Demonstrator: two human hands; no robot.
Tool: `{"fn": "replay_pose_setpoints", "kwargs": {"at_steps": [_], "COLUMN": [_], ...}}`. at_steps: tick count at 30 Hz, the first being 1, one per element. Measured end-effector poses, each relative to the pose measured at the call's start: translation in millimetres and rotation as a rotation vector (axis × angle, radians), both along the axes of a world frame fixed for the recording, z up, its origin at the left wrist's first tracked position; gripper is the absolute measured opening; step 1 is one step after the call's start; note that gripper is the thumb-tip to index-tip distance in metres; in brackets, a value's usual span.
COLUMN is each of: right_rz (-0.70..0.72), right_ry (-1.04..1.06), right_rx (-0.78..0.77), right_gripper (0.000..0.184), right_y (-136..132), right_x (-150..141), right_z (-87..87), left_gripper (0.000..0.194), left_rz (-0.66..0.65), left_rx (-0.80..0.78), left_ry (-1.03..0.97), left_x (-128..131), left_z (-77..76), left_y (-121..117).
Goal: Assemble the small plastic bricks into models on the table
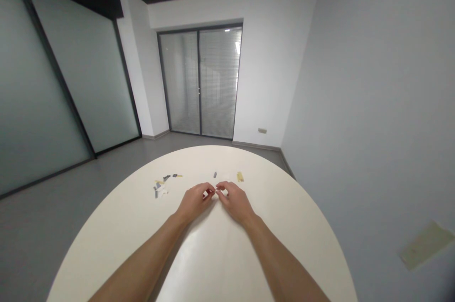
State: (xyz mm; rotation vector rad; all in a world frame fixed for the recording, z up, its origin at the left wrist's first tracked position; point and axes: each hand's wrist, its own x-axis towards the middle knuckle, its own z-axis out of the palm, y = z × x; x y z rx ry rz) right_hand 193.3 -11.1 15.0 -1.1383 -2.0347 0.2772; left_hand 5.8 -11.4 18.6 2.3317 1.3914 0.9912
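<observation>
My left hand and my right hand meet above the middle of a round cream table. Their fingertips pinch a tiny pale piece between them, too small to identify. To the left lies a loose heap of white and grey plastic parts, with a yellow piece and dark pieces just beyond it. A small grey piece sits just ahead of my fingertips. Ahead of my right hand lies a pale yellow piece.
The table's curved edge runs around the hands and parts, with a grey floor beyond. A pale wall stands to the right, frosted glass panels to the left, and a glazed double door with blinds ahead.
</observation>
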Motion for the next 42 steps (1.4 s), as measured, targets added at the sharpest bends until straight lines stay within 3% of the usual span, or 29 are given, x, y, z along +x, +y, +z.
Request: {"fn": "replay_pose_setpoints", "kwargs": {"at_steps": [10,21,42], "right_rz": [-0.022,-0.021,-0.011], "right_ry": [0.027,-0.027,-0.033], "right_rx": [-0.016,0.003,0.011], "right_gripper": [0.021,0.021,0.021], "right_y": [3.3,-0.1,1.2], "right_x": [0.0,-1.8,-0.4], "right_z": [-4.3,1.0,-1.8], "left_gripper": [0.025,0.023,0.016], "left_rz": [-0.081,0.008,0.042], "left_rx": [0.053,0.013,-0.015], "left_ry": [-0.033,-0.005,0.027], "left_x": [0.9,1.0,0.8], "left_z": [0.0,0.8,2.6], "left_y": [-0.8,-1.5,-2.2]}}
